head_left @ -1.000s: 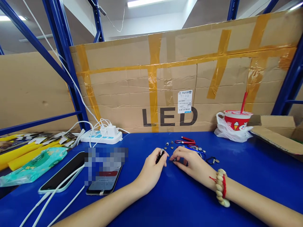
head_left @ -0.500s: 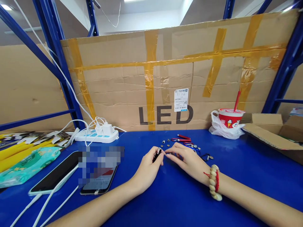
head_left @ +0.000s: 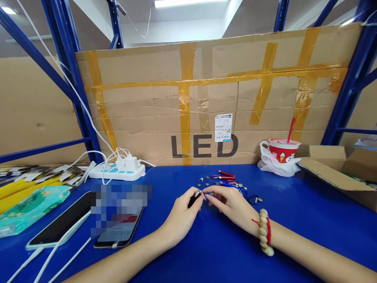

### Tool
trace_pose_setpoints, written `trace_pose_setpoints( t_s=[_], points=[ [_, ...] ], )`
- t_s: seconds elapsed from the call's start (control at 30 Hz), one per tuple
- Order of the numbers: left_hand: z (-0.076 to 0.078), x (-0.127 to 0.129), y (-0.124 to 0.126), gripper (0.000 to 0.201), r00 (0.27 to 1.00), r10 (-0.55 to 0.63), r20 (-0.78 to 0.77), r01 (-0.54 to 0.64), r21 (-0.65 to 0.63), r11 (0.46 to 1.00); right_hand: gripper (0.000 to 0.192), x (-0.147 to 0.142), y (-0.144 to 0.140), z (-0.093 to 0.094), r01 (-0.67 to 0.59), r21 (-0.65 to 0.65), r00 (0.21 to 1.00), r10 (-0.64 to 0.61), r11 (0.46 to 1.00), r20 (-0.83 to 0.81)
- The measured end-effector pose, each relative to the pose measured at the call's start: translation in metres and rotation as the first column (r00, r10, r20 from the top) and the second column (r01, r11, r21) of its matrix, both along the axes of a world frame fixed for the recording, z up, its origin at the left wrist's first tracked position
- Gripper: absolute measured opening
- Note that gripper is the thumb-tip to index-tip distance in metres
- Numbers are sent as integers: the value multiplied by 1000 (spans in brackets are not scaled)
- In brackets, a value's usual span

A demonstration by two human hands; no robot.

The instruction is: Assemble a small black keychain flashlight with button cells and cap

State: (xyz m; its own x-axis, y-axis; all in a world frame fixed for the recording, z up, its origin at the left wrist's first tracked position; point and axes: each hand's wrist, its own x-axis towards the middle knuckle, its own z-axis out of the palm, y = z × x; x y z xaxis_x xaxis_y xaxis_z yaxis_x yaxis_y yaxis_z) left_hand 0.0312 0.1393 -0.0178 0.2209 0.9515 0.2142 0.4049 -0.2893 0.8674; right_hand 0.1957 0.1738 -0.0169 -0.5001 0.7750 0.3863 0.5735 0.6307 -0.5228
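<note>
My left hand rests on the blue table and grips a small black cylinder with a silver tip. My right hand, with a bead bracelet at the wrist, has its fingertips pinched right at that silver tip; something tiny may sit between them, too small to tell. Just beyond the hands lie several small round metal pieces and red and blue key-chain pieces.
Two phones with white cables lie at the left, beside a teal packet and a white power strip. A red cup in a plastic bag and an open carton stand at the right. A taped cardboard wall closes the back.
My right hand's fingertips have moved left up to the tip of the cylinder held in my left hand. The view has shifted slightly.
</note>
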Motion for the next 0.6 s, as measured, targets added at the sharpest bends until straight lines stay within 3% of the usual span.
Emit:
trace_pose_setpoints(
  t_s=[0.2, 0.4, 0.6],
  points=[
    [0, 0, 0, 24, 1000, 7, -6, -7, -10, 1000, 33, -4, -4, 4, -4, -105, 1000, 1, 995, -25],
    [0, 0, 0, 25, 1000, 3, -11, -4, -10, 1000, 36, -4, -3, 1, 56, -117, 998, -60, 992, -35],
    [0, 0, 1, 22, 1000, -14, -11, 14, -16, 1000, 37, -3, 1, -2, -3, -191, 994, -18, 982, -112]
  ],
)
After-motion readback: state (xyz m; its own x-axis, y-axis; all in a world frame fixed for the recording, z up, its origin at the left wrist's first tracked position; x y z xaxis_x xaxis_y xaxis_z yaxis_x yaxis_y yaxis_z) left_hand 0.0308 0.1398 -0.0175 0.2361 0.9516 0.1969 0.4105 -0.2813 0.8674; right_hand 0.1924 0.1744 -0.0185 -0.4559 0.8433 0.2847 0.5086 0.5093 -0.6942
